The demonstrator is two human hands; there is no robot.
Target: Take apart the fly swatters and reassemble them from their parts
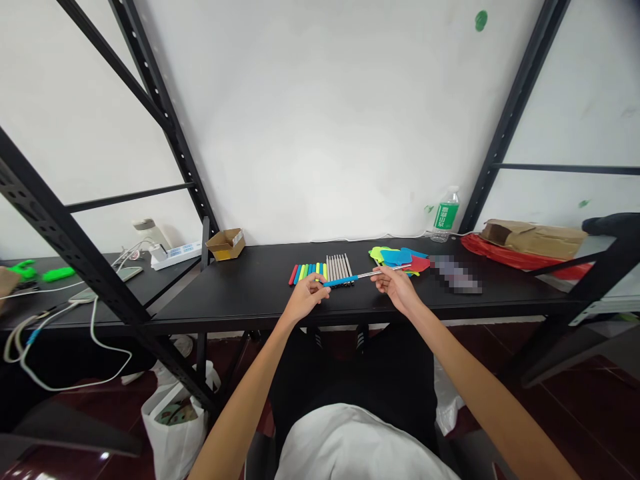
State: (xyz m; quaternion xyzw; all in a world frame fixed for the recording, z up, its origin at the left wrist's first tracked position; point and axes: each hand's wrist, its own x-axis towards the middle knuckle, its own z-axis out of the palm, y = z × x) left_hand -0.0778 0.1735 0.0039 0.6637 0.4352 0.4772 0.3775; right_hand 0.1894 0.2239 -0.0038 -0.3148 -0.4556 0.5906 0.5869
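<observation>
My left hand [309, 292] pinches the blue sleeve of a thin metal rod [341, 281] at its left end. Further along, the fingers of my right hand [395, 285] are closed around the bare silver part, whose tip sticks out past them. The rod is held nearly level above the black table. Behind my left hand lies a row of coloured tubes [307, 271] in red, blue, green and yellow. Beside them several silver rods [339, 266] lie parallel. Beyond my right hand is a pile of flat blue, yellow-green and red pieces [397, 257].
On the black table [220, 293] a small open cardboard box [226, 245] stands at the left. A water bottle [445, 215] is at the back right, near a brown package [533, 239] on red material. A power strip [176, 255] sits left of the black shelf post [175, 127].
</observation>
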